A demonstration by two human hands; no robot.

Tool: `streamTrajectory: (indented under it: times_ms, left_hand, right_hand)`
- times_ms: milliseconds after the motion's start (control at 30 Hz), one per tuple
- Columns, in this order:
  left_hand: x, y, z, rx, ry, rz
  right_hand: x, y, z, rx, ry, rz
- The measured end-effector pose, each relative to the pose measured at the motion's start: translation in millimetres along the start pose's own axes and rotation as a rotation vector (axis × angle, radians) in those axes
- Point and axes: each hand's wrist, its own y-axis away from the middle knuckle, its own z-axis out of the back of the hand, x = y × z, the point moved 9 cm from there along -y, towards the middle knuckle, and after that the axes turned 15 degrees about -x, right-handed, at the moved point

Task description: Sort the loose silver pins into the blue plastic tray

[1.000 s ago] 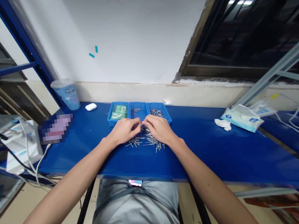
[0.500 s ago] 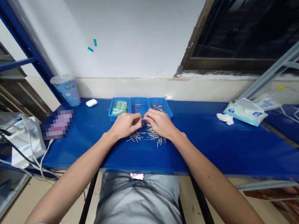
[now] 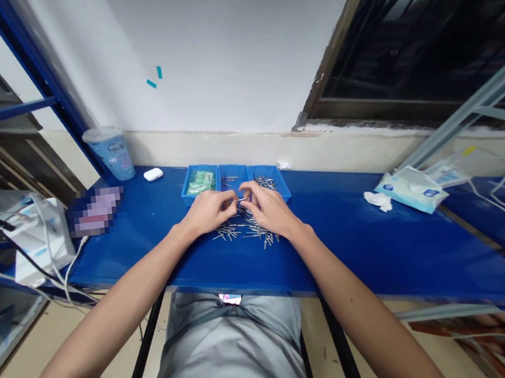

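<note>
My left hand (image 3: 211, 211) pinches a thin metal pin (image 3: 241, 200) between thumb and fingertips, its free end pointing right. Just beside that end, my right hand (image 3: 270, 210) has its thumb and index finger parted; they seem not to grip the pin. Beneath both hands lies a loose pile of similar metal pins (image 3: 262, 232), partly covered by my right hand. A smaller group of pins (image 3: 227, 233) sits under my left hand. Behind the hands stand three joined blue bins: the left bin (image 3: 183, 191) holds green-and-clear packets, the middle bin (image 3: 235, 169) a few pins, the right bin (image 3: 285, 188) many small metal parts.
On the blue table (image 3: 346, 239), a tissue pack (image 3: 411, 189) and crumpled tissue (image 3: 378, 200) lie right. A cup (image 3: 112, 154), white case (image 3: 153, 174), blurred phone-like object (image 3: 99, 211) and white power strip with cables (image 3: 48, 251) are left. A wall rises behind.
My right thumb and index finger have parted, with the index finger lifted, and the pin between the hands now shows. My left hand stays nearly in place.
</note>
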Motion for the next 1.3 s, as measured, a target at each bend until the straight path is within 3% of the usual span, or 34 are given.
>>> streamTrajectory:
  times_ms: [233,900,1300]
  left_hand:
    - [-1.0,-0.3,-1.2,0.001,0.012,-0.013]
    - [0.6,0.3,-1.6,0.004,0.009,-0.025]
    - [5.0,2.4,-2.6,0.025,-0.015,-0.037]
  right_hand:
    - [4.5,-1.0,0.5,-0.010,0.034,0.055]
    - [0.0,-0.8,-0.9,0.022,0.022,-0.016]
    - [4.3,-1.5,-4.4,0.069,0.069,0.012]
